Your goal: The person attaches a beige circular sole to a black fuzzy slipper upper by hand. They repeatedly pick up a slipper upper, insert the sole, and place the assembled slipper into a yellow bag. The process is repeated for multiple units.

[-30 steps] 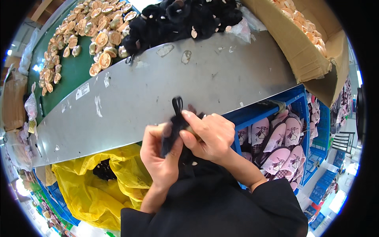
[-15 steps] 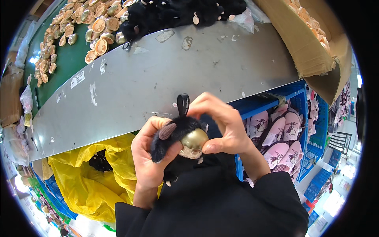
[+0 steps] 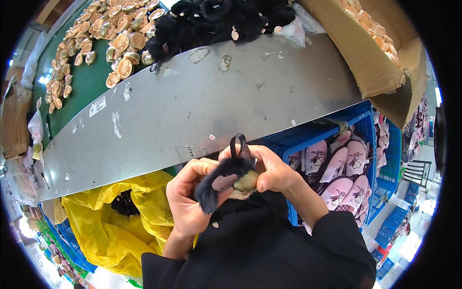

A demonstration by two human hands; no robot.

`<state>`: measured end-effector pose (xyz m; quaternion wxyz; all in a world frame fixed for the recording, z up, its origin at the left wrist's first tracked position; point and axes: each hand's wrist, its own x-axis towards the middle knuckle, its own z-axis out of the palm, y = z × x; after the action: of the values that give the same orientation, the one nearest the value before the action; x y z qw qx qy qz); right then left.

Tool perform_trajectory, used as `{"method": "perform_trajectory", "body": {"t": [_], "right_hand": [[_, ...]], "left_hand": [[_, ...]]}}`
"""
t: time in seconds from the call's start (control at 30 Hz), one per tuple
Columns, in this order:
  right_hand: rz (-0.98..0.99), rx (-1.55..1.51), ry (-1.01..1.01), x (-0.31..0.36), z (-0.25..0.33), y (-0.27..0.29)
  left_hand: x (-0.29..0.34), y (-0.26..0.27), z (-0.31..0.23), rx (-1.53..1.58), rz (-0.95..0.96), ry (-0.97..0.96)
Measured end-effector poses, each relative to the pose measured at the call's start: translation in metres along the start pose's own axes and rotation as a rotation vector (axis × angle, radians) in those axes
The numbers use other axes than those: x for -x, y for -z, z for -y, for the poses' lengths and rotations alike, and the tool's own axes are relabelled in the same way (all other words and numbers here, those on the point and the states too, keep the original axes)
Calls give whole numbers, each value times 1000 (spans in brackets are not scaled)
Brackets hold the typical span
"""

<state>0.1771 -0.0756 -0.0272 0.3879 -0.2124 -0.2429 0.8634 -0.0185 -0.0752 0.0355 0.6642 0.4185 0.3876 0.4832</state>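
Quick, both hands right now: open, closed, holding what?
Left hand: closed, holding the black plush.
Right hand: closed on the same black plush, thumb at the edge of its gold piece.

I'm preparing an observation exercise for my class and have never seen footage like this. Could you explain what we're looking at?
There is no machine here: these are a person's own left hand and right hand. The camera is the left of two worn on the head, looking down; its fisheye lens bends straight edges. Both hands hold a small black fluffy piece with a loop on top and a rounded gold part. Beyond lies a grey metal surface, then a green one bearing many tan-lined, half-round shells. More black fluffy pieces are heaped at the far side. Nearer are a yellow bag and pink slippers.
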Motion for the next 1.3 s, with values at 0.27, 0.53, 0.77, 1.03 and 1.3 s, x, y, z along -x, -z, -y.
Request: {"method": "perform_trajectory", "body": {"t": [0.27,0.53,0.77,1.03,1.3], "right_hand": [[35,456,321,7,20,-23],[-84,1145,731,19,27,-50],[-99,1177,1137,20,30,-38],[-394,1189,1256,-3,12,-54],[-531,1401,1094,-2,8,-72]], "left_hand": [[-9,-3,-2,-97,38,-69],[-13,12,-10,-118,348,-85],[-16,9,-12,-413,500,-327],[3,-15,4,-726,-166,-591],[-6,-18,24,-429,-385,-437]]}}
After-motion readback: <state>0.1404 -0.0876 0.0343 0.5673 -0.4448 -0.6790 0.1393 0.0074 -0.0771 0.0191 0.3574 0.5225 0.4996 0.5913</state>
